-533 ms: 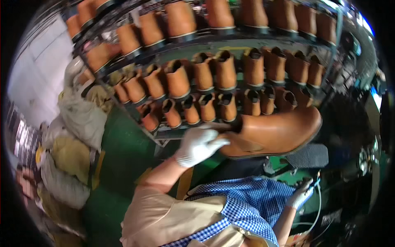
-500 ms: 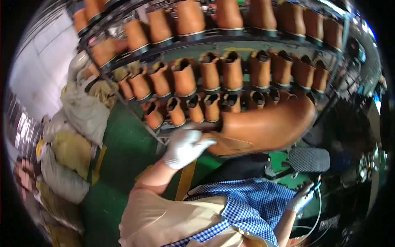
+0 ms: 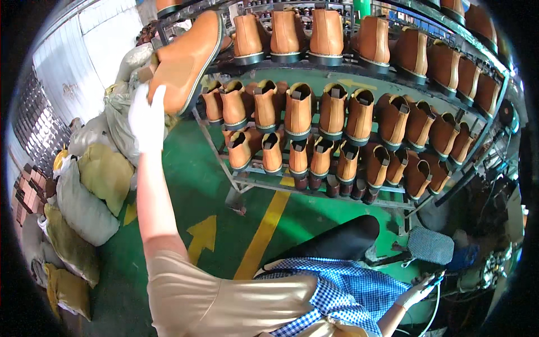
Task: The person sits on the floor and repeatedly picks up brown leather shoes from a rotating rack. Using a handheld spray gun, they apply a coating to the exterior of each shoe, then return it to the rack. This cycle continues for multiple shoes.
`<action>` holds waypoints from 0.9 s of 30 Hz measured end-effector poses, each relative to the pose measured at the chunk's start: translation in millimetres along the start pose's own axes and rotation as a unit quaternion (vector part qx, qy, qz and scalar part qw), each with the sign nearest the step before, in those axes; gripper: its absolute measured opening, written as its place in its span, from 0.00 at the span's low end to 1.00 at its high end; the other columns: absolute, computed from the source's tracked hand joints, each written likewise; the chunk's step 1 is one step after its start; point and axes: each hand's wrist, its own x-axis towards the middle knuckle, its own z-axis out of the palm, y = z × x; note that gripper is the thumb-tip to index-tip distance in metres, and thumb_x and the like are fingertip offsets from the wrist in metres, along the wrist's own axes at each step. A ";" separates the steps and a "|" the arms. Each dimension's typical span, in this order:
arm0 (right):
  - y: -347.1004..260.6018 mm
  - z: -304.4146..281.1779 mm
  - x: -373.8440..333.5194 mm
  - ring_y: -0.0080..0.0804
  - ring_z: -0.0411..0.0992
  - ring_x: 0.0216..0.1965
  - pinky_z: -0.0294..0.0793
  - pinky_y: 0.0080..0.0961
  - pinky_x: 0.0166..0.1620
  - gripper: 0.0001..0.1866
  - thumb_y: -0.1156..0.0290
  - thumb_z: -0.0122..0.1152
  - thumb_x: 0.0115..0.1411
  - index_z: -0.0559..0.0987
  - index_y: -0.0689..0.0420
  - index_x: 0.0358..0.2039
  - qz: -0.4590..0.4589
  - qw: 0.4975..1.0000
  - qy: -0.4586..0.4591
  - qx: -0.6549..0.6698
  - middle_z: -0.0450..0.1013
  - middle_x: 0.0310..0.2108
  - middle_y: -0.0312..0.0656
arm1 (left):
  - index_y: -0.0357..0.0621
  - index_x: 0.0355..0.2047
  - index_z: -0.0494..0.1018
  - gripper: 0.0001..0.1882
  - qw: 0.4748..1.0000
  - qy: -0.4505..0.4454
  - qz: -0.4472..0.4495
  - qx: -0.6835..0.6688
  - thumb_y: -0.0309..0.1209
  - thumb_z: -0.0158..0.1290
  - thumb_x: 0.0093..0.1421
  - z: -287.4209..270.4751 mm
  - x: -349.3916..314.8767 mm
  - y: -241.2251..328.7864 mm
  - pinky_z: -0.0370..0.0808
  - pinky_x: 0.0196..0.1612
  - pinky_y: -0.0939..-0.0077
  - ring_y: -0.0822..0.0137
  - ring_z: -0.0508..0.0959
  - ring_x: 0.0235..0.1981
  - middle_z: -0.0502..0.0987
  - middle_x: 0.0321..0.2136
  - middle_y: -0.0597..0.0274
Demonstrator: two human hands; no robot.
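My left hand [image 3: 147, 119], in a white glove, grips a tan leather ankle boot [image 3: 190, 63] by its heel end. The arm is stretched out toward the far left. Toe up and tilted, the boot is beside the left end of the shoe rack's [image 3: 323, 194] upper shelf. Low on the right, my right hand [image 3: 414, 296], also gloved, is closed around a small dark tool [image 3: 433, 279]. A thin white hose [image 3: 435, 312] hangs beside this hand. The fingers partly hide the tool, so its kind is unclear.
Several tan boots [image 3: 297, 109] line the rack's shelves, with dark red shoes [image 3: 332, 185] at the bottom. Stuffed sacks [image 3: 84, 202] pile up at left. Yellow arrows and lines mark the green floor [image 3: 168, 194]. A textured grey pad [image 3: 430, 245] stands right of my knee.
My left hand has carried the boot from in front of me out to the far left and up, turning it toe up. The view has shifted. My right hand still holds the tool low at right.
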 end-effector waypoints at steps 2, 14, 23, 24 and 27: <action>-6.5 0.2 -7.2 0.26 0.71 0.38 0.73 0.26 0.38 0.28 0.51 0.52 0.78 0.71 0.58 0.67 -0.021 1.000 0.001 0.001 0.75 0.45 0.40 | 0.37 0.52 0.79 0.25 0.994 0.005 0.050 0.094 0.47 0.60 0.67 37.1 48.3 -16.7 0.76 0.56 0.58 0.47 0.82 0.52 0.83 0.49 0.43; 0.0 -3.6 -9.1 0.21 0.67 0.33 0.68 0.19 0.31 0.31 0.51 0.50 0.78 0.63 0.49 0.76 -0.088 0.992 0.070 -0.053 0.74 0.46 0.38 | 0.39 0.63 0.71 0.39 0.991 -0.045 -0.075 -0.104 0.56 0.62 0.64 146.9 145.3 -52.1 0.73 0.63 0.58 0.50 0.80 0.58 0.81 0.56 0.43; -10.9 4.4 -9.5 0.22 0.68 0.35 0.72 0.23 0.37 0.28 0.53 0.55 0.77 0.70 0.62 0.66 0.007 0.998 0.018 -0.056 0.74 0.41 0.38 | 0.43 0.57 0.78 0.36 0.973 -0.118 -0.175 0.090 0.61 0.57 0.62 207.7 158.7 -152.3 0.75 0.61 0.53 0.41 0.80 0.58 0.80 0.55 0.37; -13.2 9.0 -12.6 0.22 0.68 0.35 0.71 0.23 0.37 0.26 0.54 0.55 0.77 0.71 0.62 0.64 -0.001 0.998 0.017 -0.055 0.74 0.40 0.37 | 0.48 0.54 0.80 0.28 0.981 -0.097 -0.141 0.090 0.56 0.54 0.65 211.6 156.7 -148.5 0.75 0.59 0.49 0.40 0.80 0.56 0.82 0.52 0.40; -16.1 19.3 -24.5 0.24 0.68 0.35 0.72 0.25 0.39 0.25 0.54 0.55 0.77 0.74 0.64 0.60 -0.043 0.998 0.004 -0.050 0.73 0.38 0.37 | 0.45 0.46 0.81 0.18 0.981 -0.065 -0.068 0.168 0.44 0.55 0.65 213.6 151.5 -121.8 0.78 0.53 0.49 0.40 0.82 0.50 0.85 0.45 0.45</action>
